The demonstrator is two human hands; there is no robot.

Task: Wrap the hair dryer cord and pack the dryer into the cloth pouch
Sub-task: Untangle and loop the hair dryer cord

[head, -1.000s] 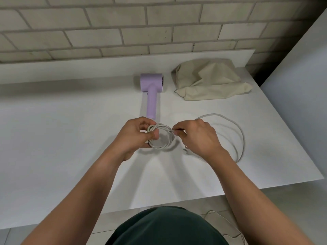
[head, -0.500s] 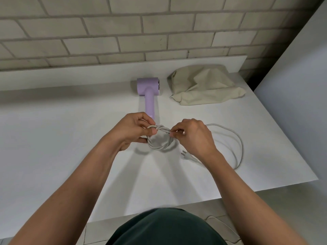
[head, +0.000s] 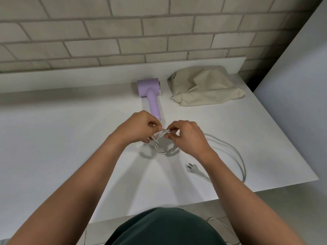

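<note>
We begin with the white table (head: 70,147), which carries everything and runs back to a brick wall (head: 106,32). At its far right lies the beige cloth pouch (head: 203,85), crumpled and slack, and as far as we can judge nothing is in it; we cannot tell whether its mouth is open. Just left of the pouch, and apart from it, the lilac hair dryer (head: 150,92) lies on the table with its head toward the wall and its handle pointing near, at our hands. Our left hand (head: 139,128) has its fingers curled and grips the top of a small coil (head: 164,149) of white cord. Our right hand (head: 187,135), close beside it, pinches the strands at the same spot. By its shadow, the coil seems to hang just above the table. From the right hand the loose cord (head: 237,152) sweeps out right in one wide loop. It comes back to the plug (head: 192,167), which lies on the table near our right forearm. We judge the wrapping to be partly done: a few turns are made, and the long loop and the plug end are yet to be wound in. The packing has not begun.
</note>
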